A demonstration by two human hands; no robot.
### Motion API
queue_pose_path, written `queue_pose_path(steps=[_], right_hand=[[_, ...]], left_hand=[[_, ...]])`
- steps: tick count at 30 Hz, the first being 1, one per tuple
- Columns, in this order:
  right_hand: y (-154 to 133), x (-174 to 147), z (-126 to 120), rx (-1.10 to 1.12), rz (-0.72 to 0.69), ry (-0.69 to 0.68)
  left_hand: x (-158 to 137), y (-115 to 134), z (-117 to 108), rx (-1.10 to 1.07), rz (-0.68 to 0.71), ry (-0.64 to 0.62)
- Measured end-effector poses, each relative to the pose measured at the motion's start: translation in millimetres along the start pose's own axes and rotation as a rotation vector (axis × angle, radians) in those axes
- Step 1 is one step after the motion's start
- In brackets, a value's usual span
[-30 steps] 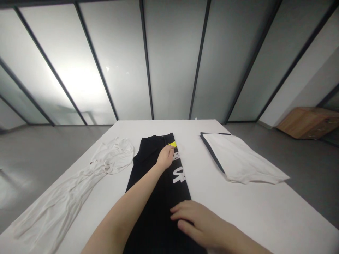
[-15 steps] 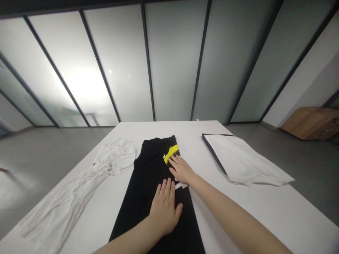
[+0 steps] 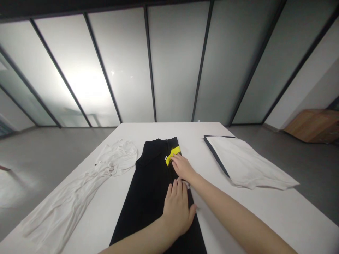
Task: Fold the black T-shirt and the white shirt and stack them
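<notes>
A black shirt with a yellow print lies lengthwise on the white table, its narrower end away from me. My left hand rests palm down on the lower part of the shirt, near its right edge, fingers stretched out and thumb apart. Farther up, my right hand lies on the shirt's right side, its fingertips over the yellow print. Its fingers look extended on the cloth, with no clear grip. A little white print or fabric shows between the two hands, partly covered.
On the left lies a crumpled, long white garment. To the right, a folded white garment rests over a dark one. Frosted glass panels stand behind the table, and a wooden cabinet is at the far right.
My left hand has slid right across the shirt to its right edge, covering most of the white part. My right hand has shifted slightly up over the yellow print.
</notes>
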State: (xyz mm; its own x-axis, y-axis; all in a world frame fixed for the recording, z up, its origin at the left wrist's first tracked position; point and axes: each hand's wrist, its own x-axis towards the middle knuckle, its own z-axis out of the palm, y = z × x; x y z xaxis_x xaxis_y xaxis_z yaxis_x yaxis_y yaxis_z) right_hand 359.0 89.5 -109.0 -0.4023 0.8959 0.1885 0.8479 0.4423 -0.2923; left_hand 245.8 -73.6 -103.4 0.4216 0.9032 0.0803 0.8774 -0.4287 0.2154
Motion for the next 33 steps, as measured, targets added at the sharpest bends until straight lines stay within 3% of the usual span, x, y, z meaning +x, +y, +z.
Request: queue_pose_path(steps=[4, 8, 13, 16, 19, 23, 28, 33], right_hand=[[0, 0, -2, -0.071, -0.020, -0.056], [-8, -1, -8, -0.107, 0.065, -0.074], [-11, 5, -2, -0.119, 0.150, -0.046], [-2, 18, 8, -0.118, 0.242, -0.124], [11, 39, 13, -0.111, 0.319, -0.167], [23, 65, 12, -0.110, 0.366, -0.157], [29, 81, 12, -0.108, 0.386, -0.153], [40, 90, 11, -0.115, 0.398, -0.130]], left_hand=[[-12, 1, 23, -0.003, 0.058, -0.036], [-39, -6, 45, 0.030, 0.153, 0.017], [-59, -13, 85, 0.148, 0.230, 0.195], [-60, -17, 102, 0.237, 0.263, 0.353], [-57, -21, 106, 0.332, 0.284, 0.474], [-55, -22, 109, 0.390, 0.278, 0.545], [-54, -16, 125, 0.405, 0.267, 0.686], [-48, -9, 135, 0.405, 0.270, 0.714]])
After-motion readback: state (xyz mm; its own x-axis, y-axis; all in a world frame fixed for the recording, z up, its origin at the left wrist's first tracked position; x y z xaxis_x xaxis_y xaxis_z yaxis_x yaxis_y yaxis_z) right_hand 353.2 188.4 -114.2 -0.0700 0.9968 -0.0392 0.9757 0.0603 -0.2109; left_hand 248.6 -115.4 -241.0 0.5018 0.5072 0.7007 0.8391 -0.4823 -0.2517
